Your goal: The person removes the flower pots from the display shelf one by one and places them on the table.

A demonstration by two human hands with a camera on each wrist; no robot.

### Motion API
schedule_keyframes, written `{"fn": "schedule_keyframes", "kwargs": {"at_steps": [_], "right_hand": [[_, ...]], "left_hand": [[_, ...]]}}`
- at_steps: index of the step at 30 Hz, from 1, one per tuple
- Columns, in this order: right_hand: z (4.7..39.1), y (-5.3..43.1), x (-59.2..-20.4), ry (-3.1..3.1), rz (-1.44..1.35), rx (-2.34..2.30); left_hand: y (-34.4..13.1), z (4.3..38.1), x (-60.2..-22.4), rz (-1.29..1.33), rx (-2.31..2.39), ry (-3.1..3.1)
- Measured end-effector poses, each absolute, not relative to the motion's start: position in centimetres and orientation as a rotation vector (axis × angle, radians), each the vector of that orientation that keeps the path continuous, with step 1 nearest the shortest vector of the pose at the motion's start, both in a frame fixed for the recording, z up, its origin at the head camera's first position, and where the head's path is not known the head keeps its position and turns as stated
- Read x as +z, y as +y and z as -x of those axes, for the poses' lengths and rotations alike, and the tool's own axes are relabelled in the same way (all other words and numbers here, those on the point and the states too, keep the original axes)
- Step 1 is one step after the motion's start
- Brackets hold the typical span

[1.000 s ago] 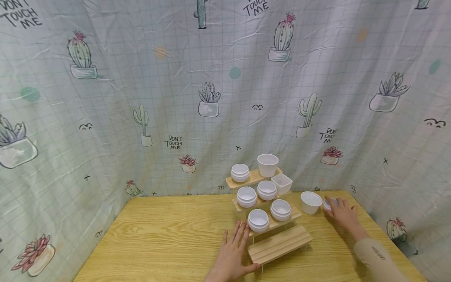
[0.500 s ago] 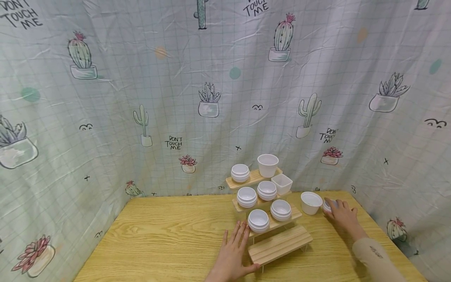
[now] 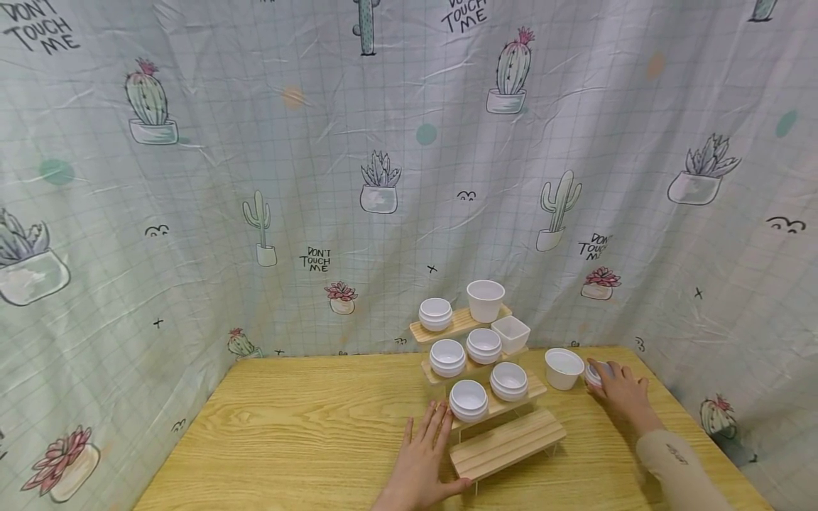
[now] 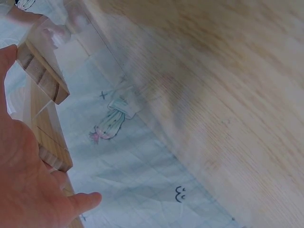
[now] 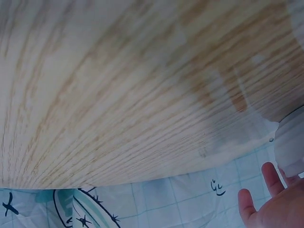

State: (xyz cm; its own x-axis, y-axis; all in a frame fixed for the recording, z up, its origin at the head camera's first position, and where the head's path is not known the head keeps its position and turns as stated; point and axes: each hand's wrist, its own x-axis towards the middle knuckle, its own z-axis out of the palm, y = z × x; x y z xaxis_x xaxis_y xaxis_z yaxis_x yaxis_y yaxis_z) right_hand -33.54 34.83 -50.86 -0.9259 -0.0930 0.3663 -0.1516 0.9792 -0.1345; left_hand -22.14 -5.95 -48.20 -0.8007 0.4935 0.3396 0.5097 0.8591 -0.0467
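Note:
My left hand (image 3: 418, 461), fingers spread and fairly straight, rests against the left side of a tiered wooden stand (image 3: 508, 443) with clear supports. In the left wrist view, the thumb and fingers of that hand (image 4: 33, 175) lie along the ends of the wooden steps (image 4: 54, 156). On the table's far right, my right hand (image 3: 625, 397) grips a small white round pot (image 3: 596, 372), partly hidden under the fingers. In the right wrist view, this pot (image 5: 292, 145) shows at the right edge beside the fingers of the hand (image 5: 280, 209).
Several white round pots (image 3: 469, 399) stand on the upper steps, along with a taller pot (image 3: 485, 301) and a square pot (image 3: 511, 333). A wide white pot (image 3: 564, 368) sits between stand and right hand. A cactus-print curtain (image 3: 319, 142) surrounds the wooden table (image 3: 281, 426).
My right hand has shifted very slightly left with the white round pot, closer to the wide pot. My left hand stays where it was on the stand.

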Motion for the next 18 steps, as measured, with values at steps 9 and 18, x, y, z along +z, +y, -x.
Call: {"fn": "schedule_keyframes", "kwargs": {"at_steps": [9,18], "right_hand": [[33.83,35.11,-51.19,-2.739,-0.196,0.252],[34.03,35.28,-51.31,-2.765,-0.187,0.264]], "left_hand": [[-5.95,22.15,-48.19,0.746,-0.068,-2.693],[-5.88,22.11,-48.14,0.749,-0.073,-2.694]]}}
